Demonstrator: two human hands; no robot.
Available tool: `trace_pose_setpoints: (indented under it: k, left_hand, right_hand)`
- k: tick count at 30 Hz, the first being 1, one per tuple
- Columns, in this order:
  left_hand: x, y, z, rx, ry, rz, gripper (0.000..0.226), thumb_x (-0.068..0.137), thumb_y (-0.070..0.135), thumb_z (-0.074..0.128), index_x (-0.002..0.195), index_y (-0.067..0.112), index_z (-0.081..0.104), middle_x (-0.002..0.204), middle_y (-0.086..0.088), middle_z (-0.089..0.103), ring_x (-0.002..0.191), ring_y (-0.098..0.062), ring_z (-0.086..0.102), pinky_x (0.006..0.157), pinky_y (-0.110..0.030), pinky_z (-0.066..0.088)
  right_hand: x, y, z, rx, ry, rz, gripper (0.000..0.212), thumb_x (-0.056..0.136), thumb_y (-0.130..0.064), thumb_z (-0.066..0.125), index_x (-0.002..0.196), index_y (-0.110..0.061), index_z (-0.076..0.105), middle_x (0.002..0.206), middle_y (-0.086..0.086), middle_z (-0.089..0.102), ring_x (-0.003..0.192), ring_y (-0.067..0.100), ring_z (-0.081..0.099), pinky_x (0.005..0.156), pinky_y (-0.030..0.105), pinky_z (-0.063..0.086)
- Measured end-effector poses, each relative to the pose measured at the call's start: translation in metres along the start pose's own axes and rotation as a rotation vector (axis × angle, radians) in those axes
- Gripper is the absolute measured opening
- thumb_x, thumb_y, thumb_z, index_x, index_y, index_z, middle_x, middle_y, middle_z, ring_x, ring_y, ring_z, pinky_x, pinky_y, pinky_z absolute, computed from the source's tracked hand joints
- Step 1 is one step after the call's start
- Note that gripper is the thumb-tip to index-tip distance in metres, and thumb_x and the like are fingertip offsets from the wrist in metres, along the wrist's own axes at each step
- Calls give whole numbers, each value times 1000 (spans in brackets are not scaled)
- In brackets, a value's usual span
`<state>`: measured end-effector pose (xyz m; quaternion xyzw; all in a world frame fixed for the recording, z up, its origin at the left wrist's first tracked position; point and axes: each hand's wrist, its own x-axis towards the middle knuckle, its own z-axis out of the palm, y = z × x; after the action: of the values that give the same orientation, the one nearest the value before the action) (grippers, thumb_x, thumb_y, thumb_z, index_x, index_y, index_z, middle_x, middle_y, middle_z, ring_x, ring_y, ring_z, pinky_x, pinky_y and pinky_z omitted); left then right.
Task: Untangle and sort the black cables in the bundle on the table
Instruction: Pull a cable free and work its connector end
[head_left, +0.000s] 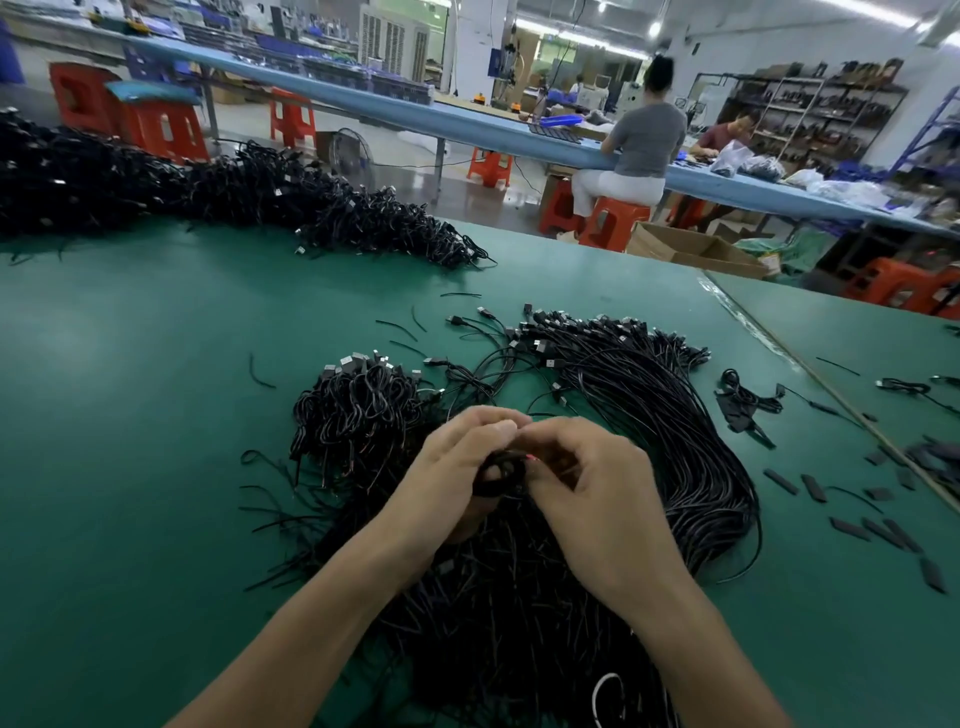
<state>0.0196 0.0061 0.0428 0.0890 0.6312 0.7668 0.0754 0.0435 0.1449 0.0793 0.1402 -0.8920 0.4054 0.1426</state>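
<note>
A long heap of black cables (208, 192) lies at the far left edge of the green table (130, 415), with open surface in front of it. A looped black cable bundle (358, 410) sits just left of the hands. The left hand (457, 467) and the right hand (587, 488), fingers curled, together pinch a small black cable coil (501, 475). Straight black cables (649, 415) fan out to the right, and short flat black pieces (878, 530) lie near the right edge. Beyond the far edge stands an open brown cardboard box (691, 249); what is inside it cannot be seen.
</note>
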Motion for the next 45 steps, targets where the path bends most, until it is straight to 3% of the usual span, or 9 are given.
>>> trace_pose_setpoints:
  k: [3, 8, 14, 18, 23, 27, 32, 37, 45]
  left_hand:
    - [0, -1, 1, -74, 19, 43, 43, 106, 22, 39, 93, 17, 79, 75, -1, 75, 63, -7, 70, 52, -14, 50]
    - [3, 1, 1, -52, 217, 60, 62, 106, 42, 33, 67, 21, 76, 41, 4, 47, 31, -9, 32, 37, -16, 24]
    - [3, -3, -1, -112, 252, 102, 64, 95, 61, 34, 75, 15, 74, 40, 2, 41, 31, -9, 28, 38, -16, 24]
    - [6, -5, -3, -117, 308, 104, 63, 103, 50, 34, 70, 10, 68, 41, 1, 41, 31, -10, 29, 36, -16, 24]
    - [5, -12, -7, -95, 86, 5, 63, 106, 42, 39, 64, -5, 40, 49, -4, 27, 41, -13, 17, 41, -20, 18]
    - [2, -11, -6, -108, -82, -313, 49, 99, 21, 40, 50, 22, 40, 46, 5, 26, 38, -8, 19, 38, -15, 18]
    - [3, -8, -6, -219, -254, -419, 65, 80, 85, 42, 52, 26, 36, 52, 9, 23, 40, -6, 15, 36, -14, 14]
    - [-3, -1, -15, 65, -495, -242, 24, 74, 27, 82, 81, 24, 59, 61, 8, 40, 46, -4, 30, 38, -16, 23]
    - [-5, -5, -11, 215, -505, -306, 21, 88, -7, 63, 85, -15, 44, 55, 3, 34, 43, -6, 28, 39, -16, 23]
  right_hand:
    - [-1, -2, 4, -41, -73, -53, 29, 84, 3, 67, 101, -18, 77, 91, -13, 66, 88, -1, 60, 77, 6, 43]
    - [-2, -1, 4, -17, -19, -9, 16, 84, -9, 75, 89, -25, 76, 82, -15, 66, 79, -1, 61, 70, 6, 43]
    - [-4, -1, 9, -39, 58, 59, 14, 87, -17, 74, 80, -28, 69, 79, -14, 64, 77, -1, 59, 67, 9, 43]
    - [-9, -8, 16, -263, -85, -172, 9, 97, -21, 61, 89, -25, 63, 92, -16, 50, 87, 3, 51, 75, 14, 43]
    - [-5, -15, 12, -658, -150, -495, 13, 87, -12, 71, 91, -18, 60, 93, -5, 49, 86, 15, 45, 76, 29, 44]
    - [4, -14, 2, -707, -210, -536, 22, 79, -11, 75, 95, -21, 65, 100, -7, 58, 92, 16, 50, 79, 28, 38]
    - [6, -8, -4, -561, -222, -332, 4, 94, -20, 61, 91, -20, 62, 90, -6, 58, 88, 16, 50, 81, 30, 41]
    - [9, 1, -12, -316, -300, -152, 6, 93, -27, 63, 89, -31, 60, 87, -16, 57, 87, 3, 50, 77, 22, 42]
    - [4, -7, -20, -437, -361, -196, 12, 90, -39, 66, 97, -30, 70, 92, -14, 59, 90, 7, 54, 81, 30, 47]
